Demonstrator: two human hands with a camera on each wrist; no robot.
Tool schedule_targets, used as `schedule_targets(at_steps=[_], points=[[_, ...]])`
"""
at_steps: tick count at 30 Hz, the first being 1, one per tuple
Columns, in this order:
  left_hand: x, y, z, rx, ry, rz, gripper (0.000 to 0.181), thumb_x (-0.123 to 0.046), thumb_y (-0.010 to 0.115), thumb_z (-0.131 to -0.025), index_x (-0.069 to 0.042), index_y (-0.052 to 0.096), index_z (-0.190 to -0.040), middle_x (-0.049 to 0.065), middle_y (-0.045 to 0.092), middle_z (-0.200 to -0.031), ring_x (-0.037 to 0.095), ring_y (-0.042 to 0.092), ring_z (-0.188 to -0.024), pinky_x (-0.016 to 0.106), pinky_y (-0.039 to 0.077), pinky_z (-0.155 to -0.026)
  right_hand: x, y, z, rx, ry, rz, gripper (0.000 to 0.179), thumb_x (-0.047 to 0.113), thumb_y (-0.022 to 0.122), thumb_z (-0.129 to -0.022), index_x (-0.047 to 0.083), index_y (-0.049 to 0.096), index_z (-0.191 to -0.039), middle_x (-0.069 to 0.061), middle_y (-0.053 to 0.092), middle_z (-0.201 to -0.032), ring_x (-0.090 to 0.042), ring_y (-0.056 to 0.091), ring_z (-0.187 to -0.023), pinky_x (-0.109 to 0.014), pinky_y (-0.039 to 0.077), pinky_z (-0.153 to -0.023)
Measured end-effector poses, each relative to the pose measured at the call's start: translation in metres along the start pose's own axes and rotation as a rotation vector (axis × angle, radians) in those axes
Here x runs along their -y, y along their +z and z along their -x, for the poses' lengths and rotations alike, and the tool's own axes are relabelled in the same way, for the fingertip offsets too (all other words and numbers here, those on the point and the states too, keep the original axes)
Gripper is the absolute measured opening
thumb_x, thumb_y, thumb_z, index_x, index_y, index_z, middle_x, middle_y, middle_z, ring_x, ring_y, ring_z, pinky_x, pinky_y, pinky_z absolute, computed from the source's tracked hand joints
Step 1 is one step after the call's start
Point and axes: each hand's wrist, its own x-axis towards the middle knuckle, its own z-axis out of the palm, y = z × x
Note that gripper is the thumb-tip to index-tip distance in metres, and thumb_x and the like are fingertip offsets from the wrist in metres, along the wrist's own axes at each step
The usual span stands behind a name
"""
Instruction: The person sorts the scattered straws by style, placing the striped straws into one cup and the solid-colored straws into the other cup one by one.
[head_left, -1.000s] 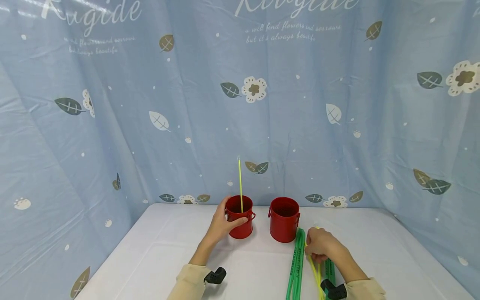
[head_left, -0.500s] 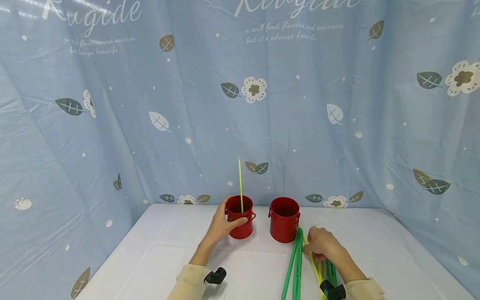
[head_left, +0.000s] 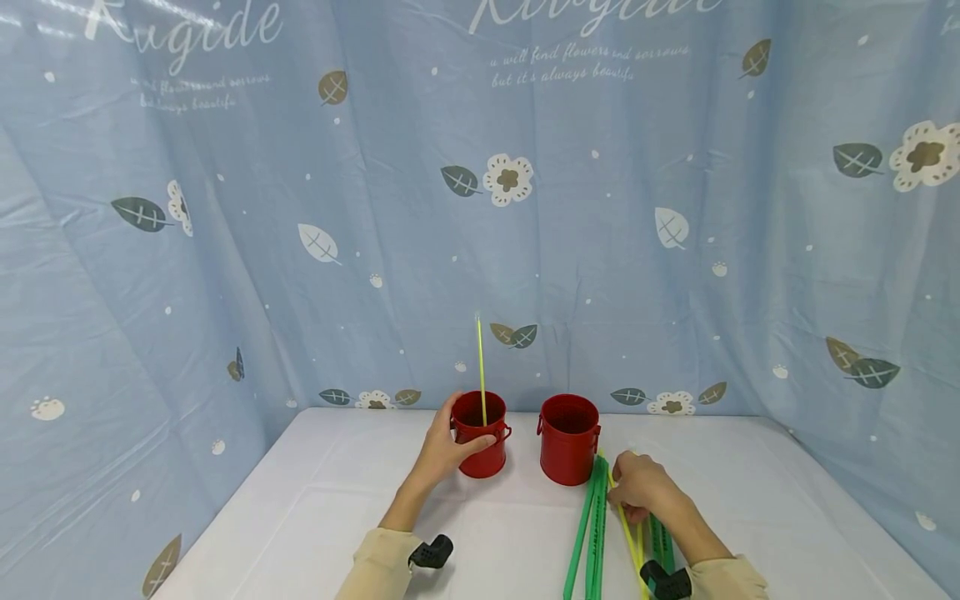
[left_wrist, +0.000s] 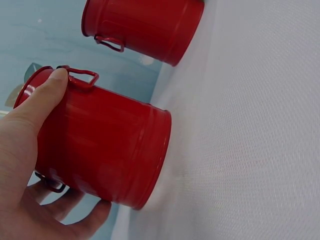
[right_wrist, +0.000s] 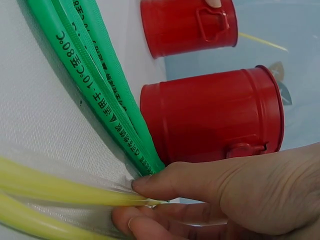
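Note:
My left hand point(head_left: 438, 450) grips the left red bucket point(head_left: 486, 462), thumb near a side handle and fingers round the far side. From that bucket a yellow straw point(head_left: 482, 367) in a clear wrapper stands up. My right hand point(head_left: 647, 490) is on the table's right, thumb and fingers pinching the end of a yellow straw point(right_wrist: 75, 191) in clear film. A second yellow straw point(right_wrist: 40, 220) lies beside it. Several green-wrapped straws point(head_left: 596, 525), printed with dark writing, lie just left of the hand; in the right wrist view the thumb overlaps their far ends.
Another red bucket point(head_left: 567, 454) stands right of the held one, close to the green straws' far ends. More green-wrapped straws point(head_left: 660, 542) lie partly hidden under the right hand and wrist. A blue patterned curtain point(head_left: 480, 250) hangs behind the white table point(head_left: 322, 517).
The green straws left of my right hand have fanned out, their near ends shifting left. My right hand has moved only slightly; the left hand and both buckets stay put.

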Motion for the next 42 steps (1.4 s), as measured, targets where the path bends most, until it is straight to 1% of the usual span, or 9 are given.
schedule_targets(at_steps=[7,12,16,21,24,31,38,42], points=[[-0.001,0.0,0.001,0.0,-0.012,-0.006,0.086,-0.028,0.075,-0.074,-0.011,0.025,-0.141,0.016,0.04,-0.135,0.033,0.044,-0.115,0.047,0.049,-0.085,0.0,-0.002,0.0,0.003,0.007,-0.008,0.027,0.005,0.065,-0.073,-0.004,0.053,-0.096,-0.009,0.054,-0.069,-0.016,0.058,-0.047,-0.025,0.05,-0.044],[-0.001,0.0,0.001,0.0,-0.016,-0.01,0.086,-0.029,0.075,-0.074,-0.012,0.025,-0.141,0.014,0.04,-0.135,0.032,0.045,-0.115,0.046,0.05,-0.085,-0.002,-0.005,-0.001,0.015,0.029,-0.03,0.031,0.006,0.065,-0.075,-0.006,0.053,-0.101,-0.011,0.054,-0.074,-0.016,0.059,-0.048,-0.025,0.05,-0.045],[-0.001,-0.001,0.001,0.0,-0.011,-0.01,0.086,-0.028,0.075,-0.074,-0.012,0.024,-0.141,0.015,0.04,-0.135,0.032,0.045,-0.115,0.047,0.049,-0.085,-0.004,-0.007,-0.002,0.013,0.051,-0.049,0.034,0.007,0.065,-0.075,-0.008,0.052,-0.103,-0.012,0.054,-0.077,-0.016,0.059,-0.048,-0.025,0.05,-0.045],[-0.002,-0.001,0.002,0.0,-0.013,-0.014,0.086,-0.029,0.075,-0.074,-0.01,0.024,-0.141,0.016,0.04,-0.135,0.034,0.044,-0.116,0.047,0.049,-0.085,-0.005,-0.009,-0.003,0.014,0.062,-0.067,0.035,0.008,0.064,-0.076,-0.01,0.051,-0.103,-0.012,0.055,-0.072,-0.016,0.059,-0.048,-0.025,0.051,-0.046],[-0.003,-0.001,0.002,0.002,-0.019,-0.015,0.087,-0.029,0.074,-0.074,-0.01,0.024,-0.142,0.017,0.04,-0.136,0.035,0.044,-0.117,0.047,0.049,-0.086,-0.005,-0.012,-0.002,0.014,0.067,-0.082,0.037,0.009,0.064,-0.077,-0.01,0.051,-0.105,-0.012,0.056,-0.071,-0.017,0.06,-0.049,-0.025,0.051,-0.047],[-0.003,-0.001,0.001,-0.001,-0.016,-0.02,0.087,-0.03,0.074,-0.074,-0.008,0.024,-0.141,0.017,0.04,-0.135,0.035,0.044,-0.116,0.048,0.049,-0.085,-0.011,-0.016,-0.003,-0.009,0.025,-0.115,0.046,0.01,0.063,-0.079,-0.013,0.046,-0.116,-0.01,0.057,-0.071,-0.016,0.059,-0.049,-0.026,0.052,-0.048],[-0.003,-0.001,0.002,0.002,-0.014,-0.017,0.086,-0.029,0.074,-0.074,-0.01,0.024,-0.141,0.017,0.04,-0.136,0.036,0.043,-0.117,0.048,0.048,-0.086,-0.015,-0.023,-0.004,-0.034,0.004,-0.149,0.047,0.011,0.061,-0.081,-0.014,0.046,-0.118,-0.011,0.058,-0.07,-0.016,0.06,-0.048,-0.028,0.052,-0.047],[-0.003,-0.001,0.001,-0.004,-0.009,-0.017,0.086,-0.029,0.074,-0.074,-0.01,0.025,-0.141,0.017,0.04,-0.135,0.035,0.044,-0.115,0.048,0.048,-0.086,-0.017,-0.027,-0.005,-0.064,0.005,-0.13,0.048,0.014,0.061,-0.08,-0.013,0.046,-0.118,-0.01,0.058,-0.07,-0.016,0.06,-0.047,-0.028,0.051,-0.047]])
